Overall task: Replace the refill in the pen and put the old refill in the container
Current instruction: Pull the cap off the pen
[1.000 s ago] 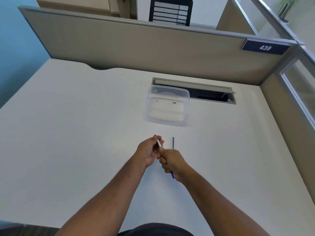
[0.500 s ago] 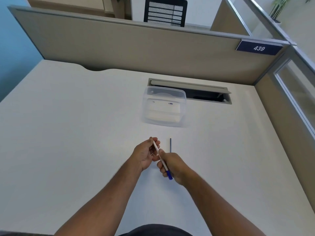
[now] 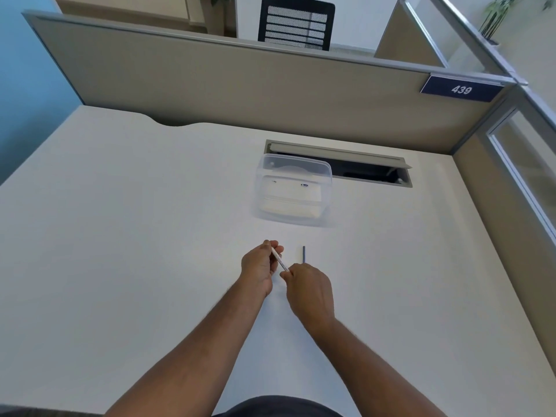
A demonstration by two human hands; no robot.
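A thin white pen (image 3: 279, 261) runs slantwise between both hands. My left hand (image 3: 259, 267) pinches its upper end, and my right hand (image 3: 310, 291) grips its lower end, which is hidden in the fist. A dark refill (image 3: 304, 254) lies on the white desk (image 3: 120, 236) just beyond my right hand, its near end hidden behind the knuckles. A clear plastic container (image 3: 293, 191) stands farther back on the desk, beyond both hands.
An open cable slot (image 3: 361, 170) is cut into the desk behind the container. A grey partition (image 3: 240, 91) closes the back and a glazed panel (image 3: 517, 164) the right side. A curved notch (image 3: 176, 123) cuts the desk's far edge.
The pen's blue lower end, visible below my right hand half a second ago, is now hidden in the fist. The hands have moved slightly apart along the pen.
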